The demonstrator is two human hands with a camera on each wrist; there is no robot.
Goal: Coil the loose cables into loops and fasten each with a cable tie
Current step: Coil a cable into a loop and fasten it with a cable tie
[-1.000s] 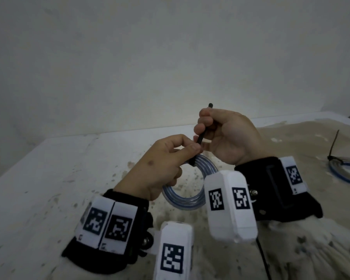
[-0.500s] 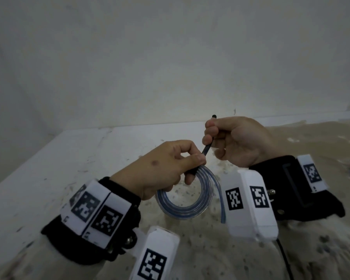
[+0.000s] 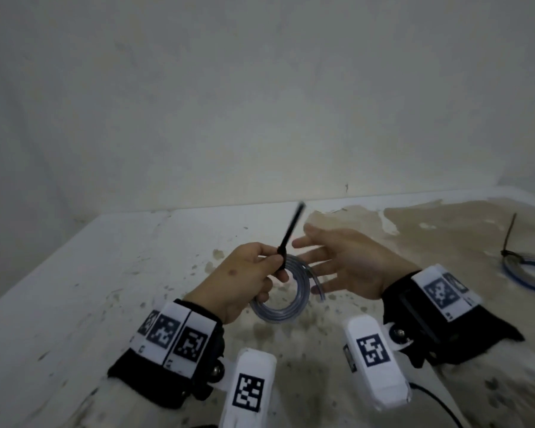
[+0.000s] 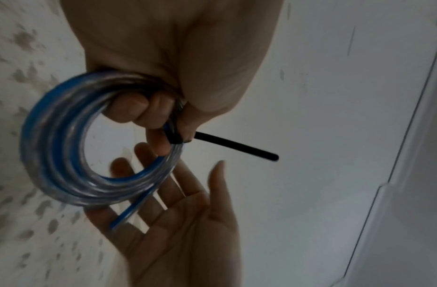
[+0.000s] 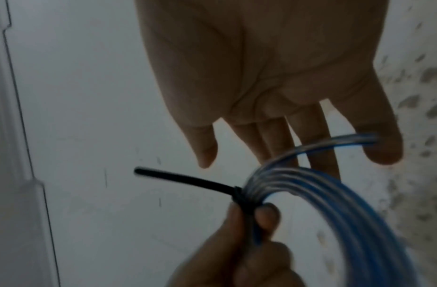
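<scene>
My left hand [image 3: 254, 273] pinches a coil of blue and clear cable [image 3: 286, 310] at the spot where a black cable tie [image 3: 291, 230] wraps it. The tie's tail sticks up and away from the coil [image 4: 65, 145], and the tail [image 4: 236, 145] points right in the left wrist view. A loose cable end [image 4: 129, 213] hangs from the loop. My right hand [image 3: 337, 261] is just right of the coil, fingers spread and straight, holding nothing. In the right wrist view the tie [image 5: 187, 179] and coil [image 5: 335, 203] lie below my open fingers [image 5: 281, 139].
A second coil [image 3: 528, 273] with a black tie [image 3: 508, 233] around it lies at the table's far right. The stained white table [image 3: 105, 273] meets a plain wall behind. Wrist camera units [image 3: 377, 356] sit below both hands.
My right hand has let go of the tie's tail and spread its fingers. The left hand still holds the coil, and the tail now stands free.
</scene>
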